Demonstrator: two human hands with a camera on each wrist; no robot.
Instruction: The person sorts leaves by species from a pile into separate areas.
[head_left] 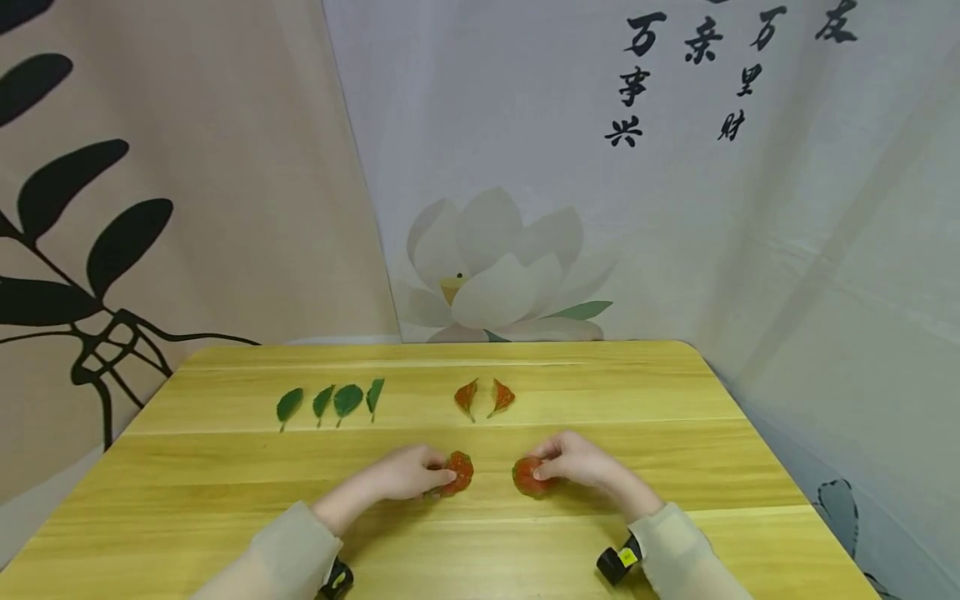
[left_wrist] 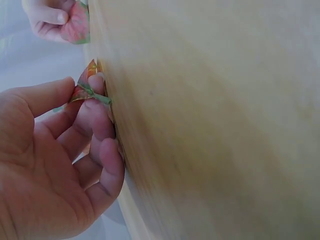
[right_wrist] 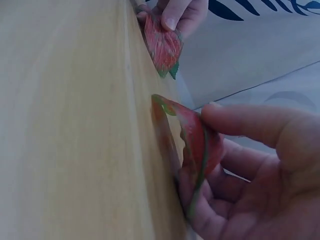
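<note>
My left hand (head_left: 407,473) pinches a red leaf (head_left: 462,470) between thumb and fingers, near the middle of the table. In the left wrist view this leaf (left_wrist: 83,84) is seen partly edge-on, with a green stem. Opposite it, my right hand (head_left: 581,462) pinches another red leaf (head_left: 525,479). The right wrist view shows that leaf (right_wrist: 206,145) bent, with a green rib and green edge, its tip close to the tabletop. A gap of bare wood separates the two red leaves.
Behind the hands lie two orange-red leaves (head_left: 466,398) side by side. Several green leaves (head_left: 348,401) form a row at the back left of the wooden table (head_left: 637,392). A printed curtain (head_left: 510,125) hangs behind the table's far edge.
</note>
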